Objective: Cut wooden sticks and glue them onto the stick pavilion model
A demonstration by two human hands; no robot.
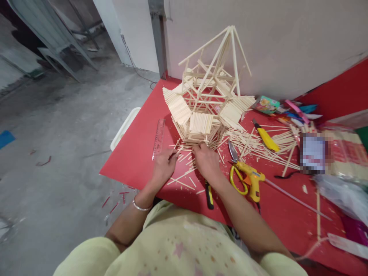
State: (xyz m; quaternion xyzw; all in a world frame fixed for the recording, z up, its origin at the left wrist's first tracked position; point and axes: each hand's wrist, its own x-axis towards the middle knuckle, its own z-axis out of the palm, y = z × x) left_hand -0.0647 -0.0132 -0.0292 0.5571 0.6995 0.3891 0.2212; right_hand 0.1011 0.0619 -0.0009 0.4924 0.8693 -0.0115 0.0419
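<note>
A model house of pale wooden sticks (205, 96) stands on the red table (135, 161) against the wall. My left hand (163, 165) rests on the table just in front of it, fingers bent over loose sticks (184, 176). My right hand (205, 161) lies beside the left one, fingers curled down at the model's front base among the sticks. What either hand pinches is hidden by the fingers. A silver bangle sits on my left wrist.
A clear ruler (158, 138) lies left of the model. Yellow-handled scissors (237, 168) and a yellow glue gun (254, 182) lie right of my right hand. A yellow utility knife (266, 138), a stick pile (267, 147) and packets sit further right. A black-yellow tool (209, 195) lies near the table's edge.
</note>
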